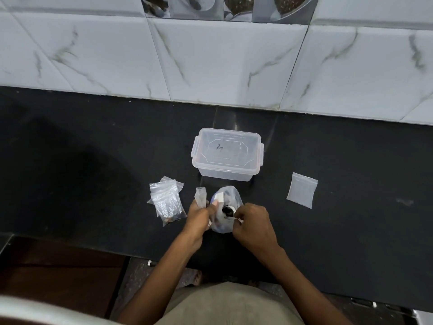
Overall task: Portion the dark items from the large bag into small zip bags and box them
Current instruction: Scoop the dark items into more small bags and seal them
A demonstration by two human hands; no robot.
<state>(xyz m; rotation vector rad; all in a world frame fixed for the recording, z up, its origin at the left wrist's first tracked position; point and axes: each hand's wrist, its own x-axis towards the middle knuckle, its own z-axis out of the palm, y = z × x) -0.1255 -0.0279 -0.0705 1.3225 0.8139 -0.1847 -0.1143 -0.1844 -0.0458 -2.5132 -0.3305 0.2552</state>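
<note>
Nearest you, close to the front edge of the dark worktop (93,160), both your hands work at the large bag (226,207), which sits between them with its mouth held apart and dark items (226,210) showing inside. Your right hand (254,222) has its fingers curled, pinching the bag's rim on that side. Your left hand (199,216) grips the opposite rim and also clutches an empty small zip bag (201,196) that sticks up from between its fingers.

Just left of your left hand lies a heap of small zip bags (166,201), overlapping one another, with a little dark content visible at the lower end of the pile. Well off to the right, a single flat zip bag (302,193) lies by itself on the worktop, apart from everything else.

Farther back, just behind the large bag and toward the tiled wall (222,62), stands the clear plastic box (226,157) with its lid on.
</note>
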